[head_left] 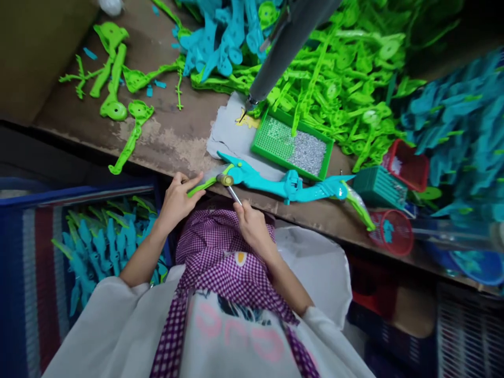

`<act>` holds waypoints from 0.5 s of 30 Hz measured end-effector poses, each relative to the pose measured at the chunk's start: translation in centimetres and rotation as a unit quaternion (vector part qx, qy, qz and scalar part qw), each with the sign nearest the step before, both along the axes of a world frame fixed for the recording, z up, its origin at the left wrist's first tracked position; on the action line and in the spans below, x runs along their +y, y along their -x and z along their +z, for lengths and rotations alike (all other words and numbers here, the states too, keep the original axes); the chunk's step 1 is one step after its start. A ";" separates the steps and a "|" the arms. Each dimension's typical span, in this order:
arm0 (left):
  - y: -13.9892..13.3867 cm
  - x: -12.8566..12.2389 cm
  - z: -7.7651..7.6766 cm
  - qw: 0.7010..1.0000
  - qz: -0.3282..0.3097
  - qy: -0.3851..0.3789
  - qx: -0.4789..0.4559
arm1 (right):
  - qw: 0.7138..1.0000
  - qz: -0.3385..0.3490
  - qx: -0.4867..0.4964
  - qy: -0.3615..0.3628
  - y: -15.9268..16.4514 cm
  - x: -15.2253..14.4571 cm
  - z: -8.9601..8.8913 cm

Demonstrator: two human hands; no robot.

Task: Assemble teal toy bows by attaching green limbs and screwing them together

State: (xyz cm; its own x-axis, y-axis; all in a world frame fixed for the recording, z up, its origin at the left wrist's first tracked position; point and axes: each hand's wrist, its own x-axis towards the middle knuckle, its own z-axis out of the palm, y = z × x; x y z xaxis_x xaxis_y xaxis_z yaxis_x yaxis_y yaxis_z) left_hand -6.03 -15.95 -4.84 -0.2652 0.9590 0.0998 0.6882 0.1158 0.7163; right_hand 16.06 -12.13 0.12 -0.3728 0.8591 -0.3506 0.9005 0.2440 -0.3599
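Note:
A long blue plastic assembly (262, 181) lies along the front edge of the workbench, with a lime-green arm at each end. My left hand (179, 198) grips the left green arm (210, 182), thumb below and fingers above. In my right hand (254, 226) is a small hammer with a thin metal handle (235, 195). Its brass-coloured head (225, 180) is over the joint between the left green arm and the blue part; whether it touches cannot be made out. Just behind the assembly sits a green basket (260, 148) of small metal pieces.
A dark rod-shaped tool (275, 58) slants down over a grey pad (226, 128). Green parts (354, 94) and blue parts (220, 37) are heaped behind. Red basket (394, 233) stands right; a blue-framed crate (79, 194) with assemblies is left, below the bench.

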 end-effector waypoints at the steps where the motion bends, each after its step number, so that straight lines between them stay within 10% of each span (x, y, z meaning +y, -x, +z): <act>1: 0.1 0.0 0.0 1.000 0.000 0.001 -0.002 | 1.000 0.007 0.005 -0.014 -0.3 0.6 1.0; 6: 0.8 0.1 1.2 0.999 -0.027 0.043 0.012 | 0.991 0.034 -0.023 -0.129 0.9 7.9 6.3; 15: 4.2 4.8 8.8 0.961 -0.157 0.189 0.128 | 0.964 0.237 -0.026 -0.120 10.1 17.4 5.1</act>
State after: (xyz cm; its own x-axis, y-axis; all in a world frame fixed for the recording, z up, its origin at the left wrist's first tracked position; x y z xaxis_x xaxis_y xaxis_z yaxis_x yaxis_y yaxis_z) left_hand -10.26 -11.20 3.97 0.0291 0.9682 -0.2486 0.8802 0.0931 0.4654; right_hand 5.91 5.23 5.26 -0.7304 0.6556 -0.1917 0.6830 0.7027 -0.1992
